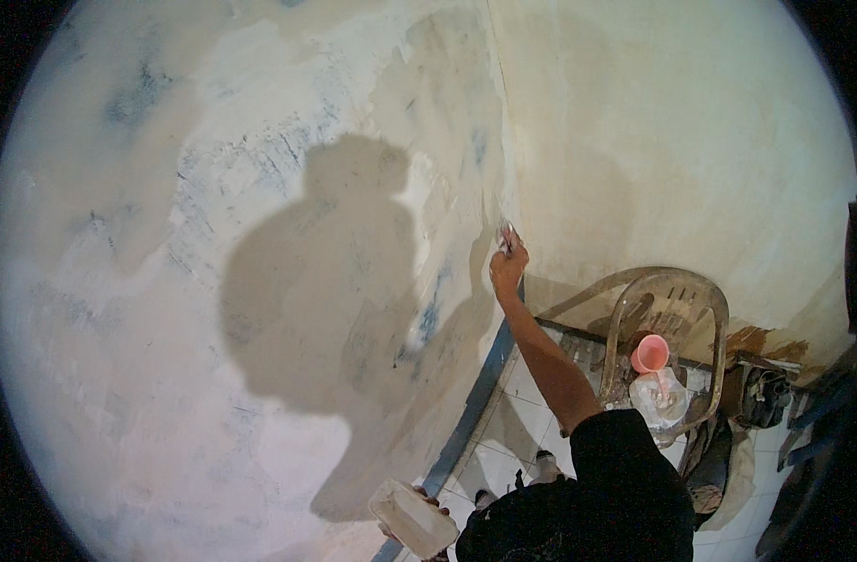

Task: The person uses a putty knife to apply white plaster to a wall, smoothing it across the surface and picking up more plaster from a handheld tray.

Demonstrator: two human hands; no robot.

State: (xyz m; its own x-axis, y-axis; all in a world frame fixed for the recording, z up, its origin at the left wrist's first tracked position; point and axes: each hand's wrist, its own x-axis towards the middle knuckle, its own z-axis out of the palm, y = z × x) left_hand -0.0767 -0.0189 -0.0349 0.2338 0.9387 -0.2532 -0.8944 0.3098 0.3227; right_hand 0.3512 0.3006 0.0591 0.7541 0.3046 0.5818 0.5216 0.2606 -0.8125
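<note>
The small scraper [506, 233] lay right at the fingertips of the right hand [509, 270], its long axis running roughly along the corner line, with its tip pointing far. Those fingers were closed narrowly around it, hiding much of its handle; the blade sat at or just beside the corner between the patched left wall [147, 375] and the yellowish right wall [691, 140]. Whether it touched, I could not tell. The right hand was the nearer one to that corner.

The left hand [432, 500], near and well apart, gripped a white tub [414, 518], rectangular and tilted, its long axis slanting from far left to near right. What it held was unclear.

To the right, a brown chair [661, 304] bore a pink cup [649, 354], with only pink visible inside, and a clear plastic bag [660, 398] containing something whitish.
</note>
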